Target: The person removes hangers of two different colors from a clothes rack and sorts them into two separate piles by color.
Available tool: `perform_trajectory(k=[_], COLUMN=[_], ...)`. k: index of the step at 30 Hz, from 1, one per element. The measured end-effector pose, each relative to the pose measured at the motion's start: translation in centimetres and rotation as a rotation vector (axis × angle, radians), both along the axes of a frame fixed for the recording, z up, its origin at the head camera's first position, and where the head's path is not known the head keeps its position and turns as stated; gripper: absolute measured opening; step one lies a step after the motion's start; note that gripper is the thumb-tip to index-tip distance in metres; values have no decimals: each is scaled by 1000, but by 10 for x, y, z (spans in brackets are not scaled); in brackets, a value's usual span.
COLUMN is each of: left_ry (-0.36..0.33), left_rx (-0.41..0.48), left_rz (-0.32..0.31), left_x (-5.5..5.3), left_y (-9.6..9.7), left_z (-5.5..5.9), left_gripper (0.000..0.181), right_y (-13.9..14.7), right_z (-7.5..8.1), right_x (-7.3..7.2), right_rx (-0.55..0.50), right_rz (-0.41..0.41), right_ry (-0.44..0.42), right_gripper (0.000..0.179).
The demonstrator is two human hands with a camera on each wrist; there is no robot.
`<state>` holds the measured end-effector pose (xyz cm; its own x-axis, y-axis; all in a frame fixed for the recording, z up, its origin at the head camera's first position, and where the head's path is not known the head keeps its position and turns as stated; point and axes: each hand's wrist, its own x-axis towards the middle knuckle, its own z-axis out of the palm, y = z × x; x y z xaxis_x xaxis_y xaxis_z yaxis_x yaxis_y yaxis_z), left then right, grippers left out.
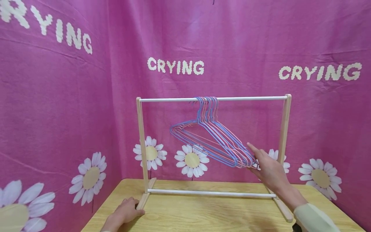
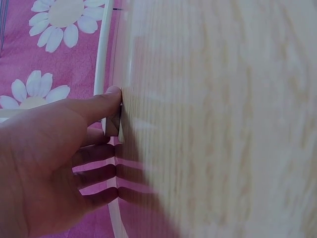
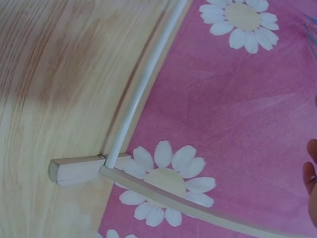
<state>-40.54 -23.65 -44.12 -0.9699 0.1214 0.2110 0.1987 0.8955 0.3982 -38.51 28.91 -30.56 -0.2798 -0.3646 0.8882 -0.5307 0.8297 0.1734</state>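
Note:
Several blue and pink wire hangers [image 1: 234, 154] hang bunched at the middle of the clothes rack's top rail [image 1: 252, 98], tilted with their right corners toward me. My right hand [image 1: 271, 170] is at those corners, fingers extended and touching the nearest hangers; its fingertips are partly hidden. Only a bit of that hand [image 3: 311, 183] shows at the right wrist view's edge. Low on the left, my left hand [image 1: 124, 211] holds the front end of the rack's left wooden foot [image 1: 142, 202]. In the left wrist view the thumb and index finger pinch the foot [image 2: 113, 125], other fingers spread below.
The rack stands on a wood-grain table [image 1: 203, 212], with a white lower bar [image 1: 211, 193] between its feet. Its right foot [image 1: 282, 209] lies beneath my right forearm. A pink curtain [image 1: 240, 38] with daisies and lettering hangs behind and on the left.

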Motion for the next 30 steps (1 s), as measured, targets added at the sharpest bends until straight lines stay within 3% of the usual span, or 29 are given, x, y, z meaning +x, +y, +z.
perform_trajectory(k=[4, 9, 21, 24, 27, 30], left_ry=[3, 3, 3, 0, 2, 2], left_rx=[-11, -7, -24, -19, -17, -10], left_rz=[3, 2, 1, 2, 2, 5], left_x=[-1, -1, 0, 0, -1, -1], left_y=[1, 1, -1, -1, -1, -1], left_z=[-1, -1, -1, 0, -1, -1], left_gripper=[32, 33, 31, 32, 31, 30], right_y=[3, 5, 1, 2, 4, 6], right_z=[-2, -4, 0, 1, 3, 5], right_x=[-4, -4, -3, -1, 0, 1], right_rx=[9, -13, -24, -17, 2, 19], right_rz=[-6, -36, -43, -36, -24, -21], right_ry=[25, 37, 83, 119, 154, 183], right_gripper=[77, 90, 85, 79, 54, 60])
